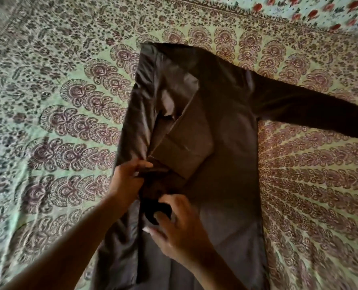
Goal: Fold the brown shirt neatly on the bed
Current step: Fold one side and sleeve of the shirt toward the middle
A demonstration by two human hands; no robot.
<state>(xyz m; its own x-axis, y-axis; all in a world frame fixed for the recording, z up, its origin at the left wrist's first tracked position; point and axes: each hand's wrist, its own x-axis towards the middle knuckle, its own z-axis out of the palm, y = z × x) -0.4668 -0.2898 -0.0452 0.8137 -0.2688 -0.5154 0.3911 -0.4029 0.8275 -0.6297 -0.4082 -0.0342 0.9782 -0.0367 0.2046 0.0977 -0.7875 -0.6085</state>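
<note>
The brown shirt (226, 130) lies spread along the middle of the bed, its body running from the top centre down to the bottom edge of the view. Its left side is turned in over the body, with the left sleeve folded back across the chest. The right sleeve (311, 107) stretches out flat toward the right edge. My left hand (127, 181) pinches the folded sleeve's cloth near the shirt's left edge. My right hand (178, 222) grips the dark cuff end just below it.
A green bedspread (58, 105) with a purple and brown floral print covers the bed under the shirt. A lighter cloth with red flowers (320, 11) lies at the top right corner.
</note>
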